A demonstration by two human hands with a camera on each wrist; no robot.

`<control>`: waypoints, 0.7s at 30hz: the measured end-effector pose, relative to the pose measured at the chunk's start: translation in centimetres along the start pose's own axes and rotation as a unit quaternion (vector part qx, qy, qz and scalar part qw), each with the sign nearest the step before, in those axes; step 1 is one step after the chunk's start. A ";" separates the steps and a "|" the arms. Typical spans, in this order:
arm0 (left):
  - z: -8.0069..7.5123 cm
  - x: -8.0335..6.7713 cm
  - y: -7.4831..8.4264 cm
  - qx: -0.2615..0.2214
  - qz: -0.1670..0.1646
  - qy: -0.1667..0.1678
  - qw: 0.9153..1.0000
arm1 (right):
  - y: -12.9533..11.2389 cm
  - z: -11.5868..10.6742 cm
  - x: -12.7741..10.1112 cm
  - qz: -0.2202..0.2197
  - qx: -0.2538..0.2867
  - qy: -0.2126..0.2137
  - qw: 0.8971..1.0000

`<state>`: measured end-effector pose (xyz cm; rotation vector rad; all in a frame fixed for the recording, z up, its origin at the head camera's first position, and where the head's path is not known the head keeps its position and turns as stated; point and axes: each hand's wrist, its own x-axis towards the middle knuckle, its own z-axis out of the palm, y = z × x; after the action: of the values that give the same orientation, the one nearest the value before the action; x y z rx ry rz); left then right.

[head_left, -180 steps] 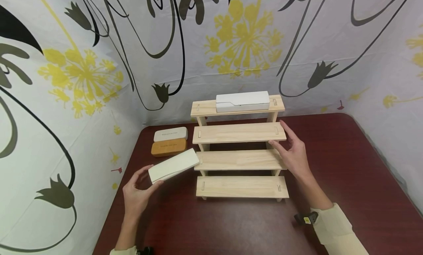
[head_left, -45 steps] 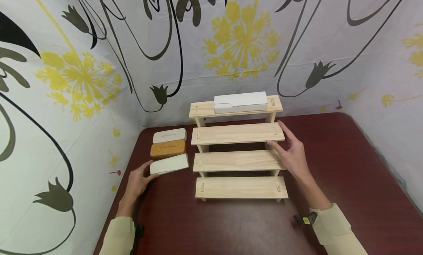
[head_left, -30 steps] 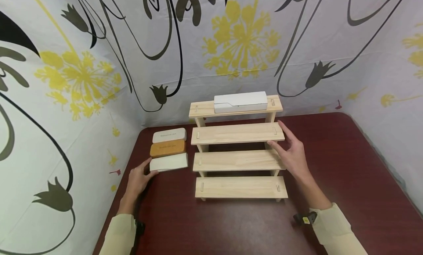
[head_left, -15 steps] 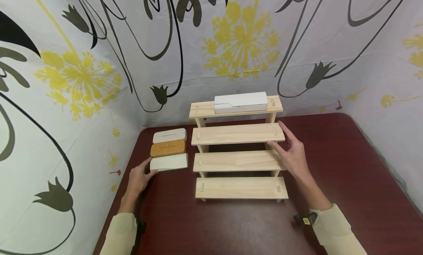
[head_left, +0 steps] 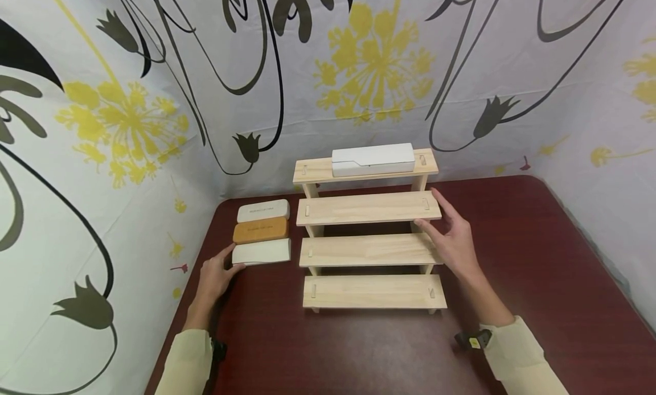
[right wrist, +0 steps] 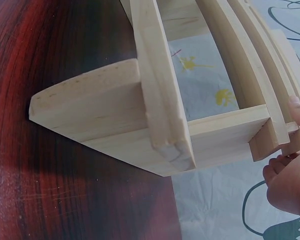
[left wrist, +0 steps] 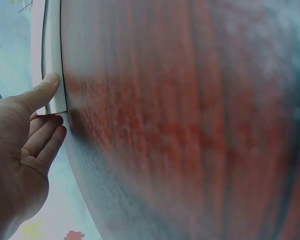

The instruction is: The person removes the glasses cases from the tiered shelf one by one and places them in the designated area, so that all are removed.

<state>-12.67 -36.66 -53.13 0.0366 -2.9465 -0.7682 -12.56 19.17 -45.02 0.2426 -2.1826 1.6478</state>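
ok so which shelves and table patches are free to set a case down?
Free: the three lower steps of the wooden rack, and the table to its right and in front. Top step holds a white case. Crowded: left of the rack, three stacked-in-a-row cases, left hand at the nearest. Right hand holds the rack's right end.

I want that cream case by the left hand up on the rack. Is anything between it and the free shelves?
Nothing visible: bare table lies between the cream case and the rack, whose lower three shelves carry nothing.
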 end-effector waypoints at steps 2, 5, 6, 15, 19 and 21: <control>0.0 0.0 0.0 -0.001 -0.002 -0.001 1.000 | -1.2 0.0 -0.1 -0.001 0.003 -0.001 1.000; 0.0 0.0 -0.1 -0.003 -0.003 0.000 1.000 | -1.4 0.0 0.0 0.000 0.006 -0.002 1.000; 0.1 0.0 -0.1 -0.004 -0.003 0.001 1.000 | -1.4 0.0 0.0 0.001 0.007 -0.002 1.000; 0.4 -0.3 -0.1 -0.026 0.003 0.033 0.999 | -1.3 0.0 0.0 0.003 0.012 -0.002 1.000; 0.4 -0.6 -0.1 -0.055 0.003 0.054 0.997 | -1.1 0.0 0.0 -0.003 0.013 -0.003 1.000; 0.3 -0.8 -0.1 -0.065 0.001 0.064 0.996 | -1.1 0.0 0.0 -0.007 0.012 -0.003 1.000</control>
<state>-11.87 -36.55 -53.53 0.0698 -2.7703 -0.9202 -12.20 18.85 -44.05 0.2685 -2.1620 1.6689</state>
